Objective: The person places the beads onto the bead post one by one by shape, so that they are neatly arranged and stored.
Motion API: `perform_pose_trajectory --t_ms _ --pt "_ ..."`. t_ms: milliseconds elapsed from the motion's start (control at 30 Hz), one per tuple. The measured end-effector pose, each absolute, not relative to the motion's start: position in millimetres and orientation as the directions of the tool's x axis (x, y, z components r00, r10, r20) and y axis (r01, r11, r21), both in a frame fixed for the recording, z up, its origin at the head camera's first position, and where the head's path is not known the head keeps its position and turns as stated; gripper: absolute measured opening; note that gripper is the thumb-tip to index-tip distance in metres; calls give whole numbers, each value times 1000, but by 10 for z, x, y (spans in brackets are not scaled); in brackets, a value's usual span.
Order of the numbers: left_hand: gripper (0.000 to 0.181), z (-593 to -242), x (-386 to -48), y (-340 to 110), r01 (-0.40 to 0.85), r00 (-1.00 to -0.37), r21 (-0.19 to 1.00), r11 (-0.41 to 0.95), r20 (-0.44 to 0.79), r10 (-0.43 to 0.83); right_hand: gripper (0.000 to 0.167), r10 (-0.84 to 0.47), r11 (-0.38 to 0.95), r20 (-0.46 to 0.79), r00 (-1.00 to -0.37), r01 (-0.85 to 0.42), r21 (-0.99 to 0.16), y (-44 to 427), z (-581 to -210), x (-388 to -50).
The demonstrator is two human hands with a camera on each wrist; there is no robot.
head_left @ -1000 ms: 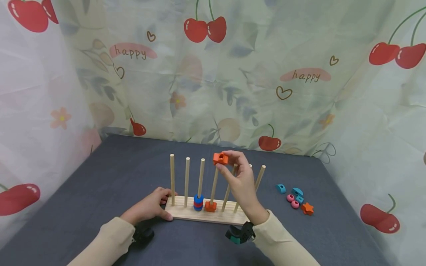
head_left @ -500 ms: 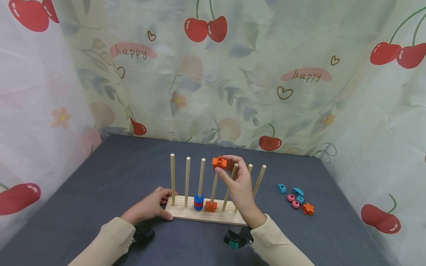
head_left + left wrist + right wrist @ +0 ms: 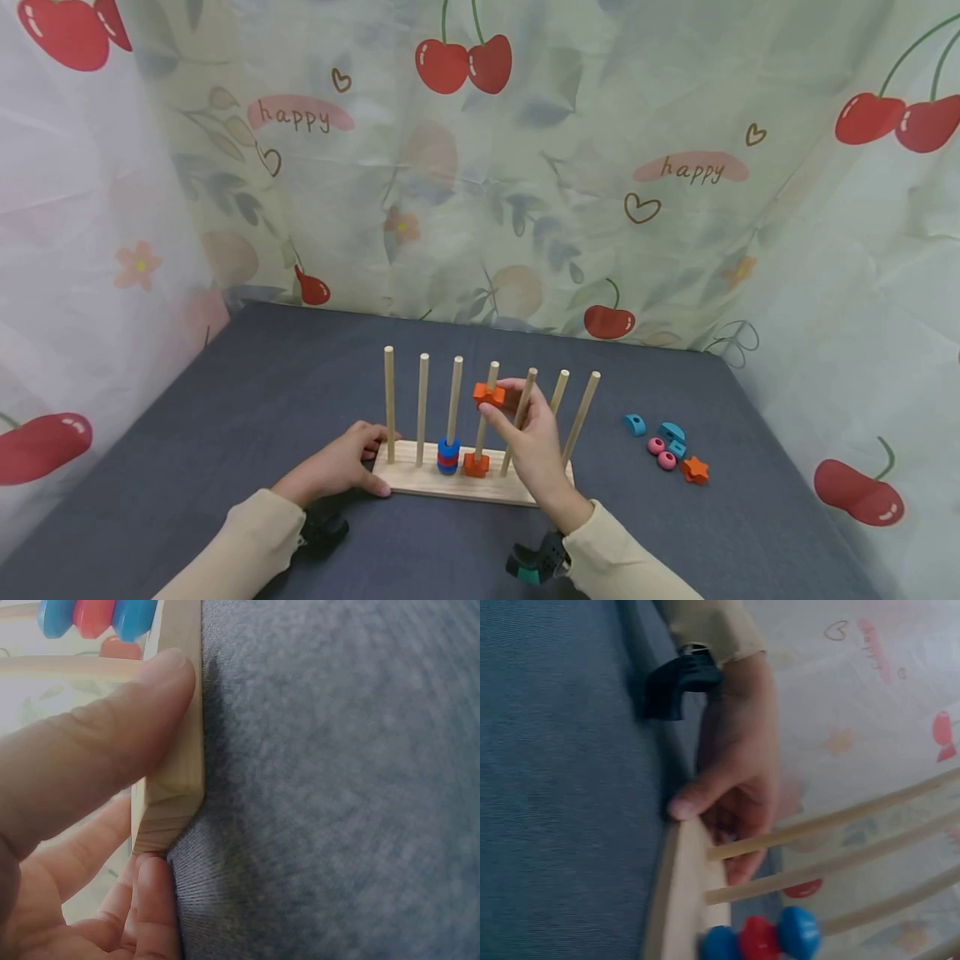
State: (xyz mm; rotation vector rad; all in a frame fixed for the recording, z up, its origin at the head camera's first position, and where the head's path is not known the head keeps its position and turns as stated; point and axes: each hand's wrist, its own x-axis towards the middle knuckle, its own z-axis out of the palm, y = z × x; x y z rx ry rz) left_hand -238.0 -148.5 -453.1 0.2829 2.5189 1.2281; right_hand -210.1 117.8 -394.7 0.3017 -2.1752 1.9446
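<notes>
1. The right hand's fingers point(image 3: 513, 387) are closed in a pinch, thumb on the near side, on an orange star piece point(image 3: 489, 396).
2. That piece is threaded on the fourth peg point(image 3: 482, 433) from the left, near its top; the peg's tip shows above it.
3. The right hand point(image 3: 537, 442) itself is behind the fifth peg point(image 3: 521, 408) in the head view.
4. The left hand point(image 3: 337, 465) grips the left end of the wooden base point(image 3: 416, 483), its thumb along the near edge and its other fingers round the end and far side.
5. Seven pegs stand in the base. Low on the fourth, well below the pinched piece, sits another orange piece point(image 3: 476, 465).
6. The third peg carries a blue, red and blue stack point(image 3: 448, 457) at its foot.
7. To the right of the base, apart from it, a loose group lies on the dark counter point(image 3: 300, 375): three blue pieces point(image 3: 634, 425), two pink beads point(image 3: 667, 460) and a loose orange star point(image 3: 695, 470).
8. Both arms wear cream sleeves point(image 3: 240, 533), with a black device point(image 3: 536, 562) at each wrist.
9. Behind the counter hangs a pale cloth point(image 3: 480, 167) printed with cherries, hearts and "happy".
</notes>
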Motion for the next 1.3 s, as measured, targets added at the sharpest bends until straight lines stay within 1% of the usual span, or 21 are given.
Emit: perform_pose_trajectory --t_ms 133,433,667,833,1300 --pt "69 -4535 -2384 -1480 31 -930 785 618 -204 306 37 -27 104 242 -970 -244 -964 1187 -4093 -2087" --pt "70 -4524 -2376 -1481 13 -932 780 626 -216 289 36 -66 196 153 -986 -163 -967 1229 -4401 -2070" --pt "70 -4505 -2364 -1477 29 -932 777 629 -207 299 37 -107 221 65 -992 -88 -971 1253 -4564 -2079" --pt "69 -4517 -2363 -1472 14 -935 775 631 -213 283 37 -115 227 48 -992 -73 -971 1261 -4622 -2073" --pt "70 -4495 -2349 -1476 39 -932 778 627 -198 305 37 -116 237 31 -993 -58 -970 1273 -4675 -2084"
